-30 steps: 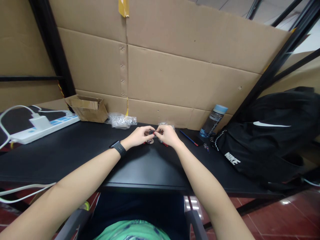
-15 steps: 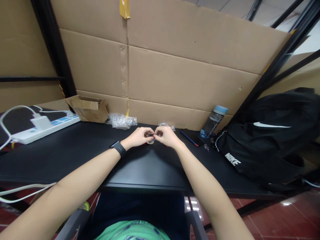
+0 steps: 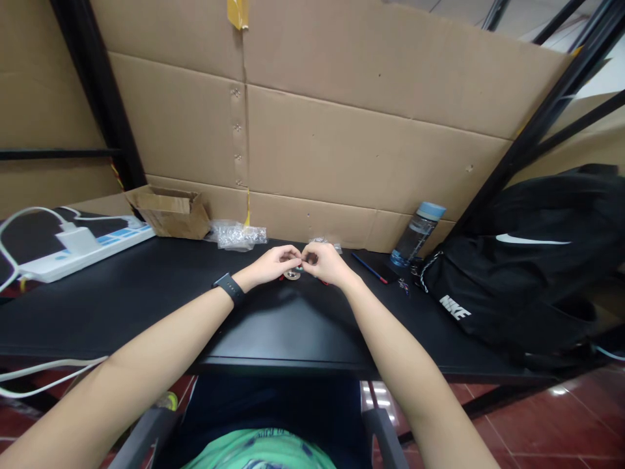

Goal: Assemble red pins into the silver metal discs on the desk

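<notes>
Head view: left hand (image 3: 273, 263) and right hand (image 3: 323, 263) pinched a small metal disc (image 3: 292, 275) over the desk (image 3: 146, 293); looked light, stiff, slippery, best gripped at its rim

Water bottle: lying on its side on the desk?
No: the water bottle stands upright with its blue cap on top, between the cardboard wall and the black backpack.

Both bare forearms reach forward over the near edge of the table (image 3: 122, 293) and converge toward its far middle. The left hand (image 3: 273, 264) lies palm down, knuckles up, fingers curled with thumb and forefinger pinched at the tips; a dark band circles its wrist. The right hand (image 3: 325, 264) mirrors it, fingers bent inward, its pinched fingertips meeting those of the left. The wrists sit low, near the tabletop
</notes>
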Action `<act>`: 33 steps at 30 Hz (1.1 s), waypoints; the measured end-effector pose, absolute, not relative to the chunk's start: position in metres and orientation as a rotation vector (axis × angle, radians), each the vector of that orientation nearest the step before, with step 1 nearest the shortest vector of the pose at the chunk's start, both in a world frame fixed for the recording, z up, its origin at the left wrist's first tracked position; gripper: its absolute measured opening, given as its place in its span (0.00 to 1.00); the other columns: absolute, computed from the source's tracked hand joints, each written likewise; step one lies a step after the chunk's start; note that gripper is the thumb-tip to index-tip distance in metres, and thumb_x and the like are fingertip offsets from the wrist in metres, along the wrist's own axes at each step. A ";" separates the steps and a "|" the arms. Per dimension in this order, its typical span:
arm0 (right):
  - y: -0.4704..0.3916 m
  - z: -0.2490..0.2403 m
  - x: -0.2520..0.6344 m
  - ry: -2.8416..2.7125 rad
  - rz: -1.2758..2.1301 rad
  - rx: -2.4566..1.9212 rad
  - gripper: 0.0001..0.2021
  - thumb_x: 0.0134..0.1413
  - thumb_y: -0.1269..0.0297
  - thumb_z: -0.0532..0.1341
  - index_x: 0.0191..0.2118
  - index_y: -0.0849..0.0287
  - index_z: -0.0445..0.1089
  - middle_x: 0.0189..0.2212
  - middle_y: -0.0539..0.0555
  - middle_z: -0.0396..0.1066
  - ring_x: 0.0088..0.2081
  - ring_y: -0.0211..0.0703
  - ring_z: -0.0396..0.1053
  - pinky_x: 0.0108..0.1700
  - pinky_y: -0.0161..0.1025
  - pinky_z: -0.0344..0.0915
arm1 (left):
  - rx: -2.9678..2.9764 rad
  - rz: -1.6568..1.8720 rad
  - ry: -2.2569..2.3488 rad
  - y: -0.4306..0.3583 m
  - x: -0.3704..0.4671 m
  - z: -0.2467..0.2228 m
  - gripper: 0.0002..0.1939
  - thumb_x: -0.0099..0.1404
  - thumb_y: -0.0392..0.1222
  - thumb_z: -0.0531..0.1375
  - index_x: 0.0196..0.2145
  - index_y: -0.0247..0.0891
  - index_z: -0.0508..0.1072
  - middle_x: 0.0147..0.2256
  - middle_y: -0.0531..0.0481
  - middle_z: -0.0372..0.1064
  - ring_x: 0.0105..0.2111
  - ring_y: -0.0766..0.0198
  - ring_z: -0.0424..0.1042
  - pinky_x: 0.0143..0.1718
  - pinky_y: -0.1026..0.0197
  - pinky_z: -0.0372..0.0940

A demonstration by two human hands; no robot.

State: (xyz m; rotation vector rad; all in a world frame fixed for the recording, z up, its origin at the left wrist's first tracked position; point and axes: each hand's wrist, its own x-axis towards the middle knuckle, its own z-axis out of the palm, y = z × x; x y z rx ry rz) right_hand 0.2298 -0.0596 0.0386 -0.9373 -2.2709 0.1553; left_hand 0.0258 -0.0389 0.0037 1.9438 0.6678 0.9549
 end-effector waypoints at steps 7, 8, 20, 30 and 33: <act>-0.059 0.038 0.231 -2.316 0.195 -0.902 0.03 0.49 0.74 0.66 0.29 0.60 0.72 0.28 0.49 0.71 0.29 0.35 0.67 0.35 0.31 0.60 | 1.958 0.915 0.710 -0.040 0.025 0.005 0.22 0.68 0.59 0.58 0.38 0.34 0.73 0.29 0.49 0.73 0.26 0.67 0.70 0.27 0.66 0.64; -0.059 0.039 0.231 -2.318 0.209 -0.900 0.03 0.49 0.74 0.66 0.29 0.60 0.72 0.29 0.50 0.72 0.29 0.35 0.67 0.35 0.31 0.61 | 1.959 0.922 0.726 -0.040 0.024 0.005 0.23 0.69 0.60 0.56 0.36 0.33 0.73 0.28 0.50 0.72 0.24 0.68 0.69 0.25 0.66 0.63; -0.063 0.038 0.229 -2.409 0.199 -0.931 0.03 0.48 0.74 0.67 0.30 0.61 0.74 0.28 0.50 0.72 0.30 0.36 0.67 0.34 0.32 0.59 | 2.068 0.917 0.737 -0.036 0.023 0.001 0.13 0.64 0.49 0.63 0.38 0.35 0.75 0.35 0.46 0.78 0.34 0.61 0.77 0.37 0.62 0.69; -0.063 0.035 0.228 -2.516 0.301 -0.961 0.04 0.47 0.73 0.69 0.31 0.61 0.75 0.30 0.50 0.74 0.30 0.35 0.68 0.34 0.32 0.60 | 2.410 0.850 0.802 -0.044 0.020 0.007 0.06 0.64 0.39 0.59 0.36 0.39 0.76 0.32 0.52 0.77 0.31 0.65 0.75 0.36 0.65 0.65; -0.062 0.035 0.228 -2.528 0.327 -0.980 0.04 0.47 0.72 0.69 0.31 0.61 0.74 0.30 0.50 0.74 0.30 0.35 0.68 0.34 0.32 0.60 | 2.454 0.829 0.808 -0.046 0.020 0.007 0.06 0.63 0.38 0.59 0.36 0.39 0.76 0.31 0.53 0.77 0.31 0.65 0.75 0.36 0.65 0.64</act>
